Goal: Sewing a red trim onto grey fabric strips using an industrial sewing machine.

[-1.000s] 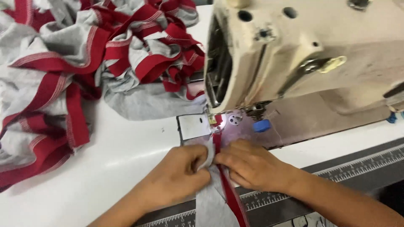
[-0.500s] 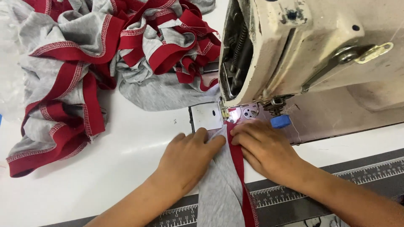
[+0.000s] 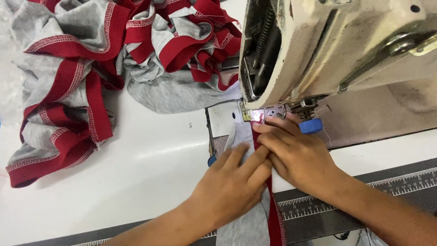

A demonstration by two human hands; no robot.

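1. Left hand (image 3: 232, 184): flat, palm down, on grey cloth (image 3: 243, 223) at near centre of white worktop (image 3: 150, 182). Fingers (image 3: 236, 155) stretched out and spread slightly, pointing far-right toward the needle area; pressing, not gripping.
2. Right hand (image 3: 298, 155): just right of the left, touching it along the index side. Fingers (image 3: 273, 130) extended, laid flat over red strip (image 3: 274, 214) and cloth edge; tips just near of the presser foot (image 3: 266, 114). Nothing pinched; open-handed hold-down.
3. Grey cloth with red strip along its right edge: runs from near edge of view, under both hands, up to the presser foot. Strip lies between the two hands.
4. Sewing machine (image 3: 337, 50): cream body, far right, head overhanging the metal plate (image 3: 223, 118). Small lit spot at the needle area. Needle itself too small to make out.
5. Blue knob (image 3: 311, 126): just right of right fingertips, beside the foot.
6. Pile of garments (image 3: 91, 68), grey with red bands: far left to far centre of worktop, crumpled, well apart from the hands.
7. Ruler strip (image 3: 387, 187): along near-right worktop edge, passing under right forearm.
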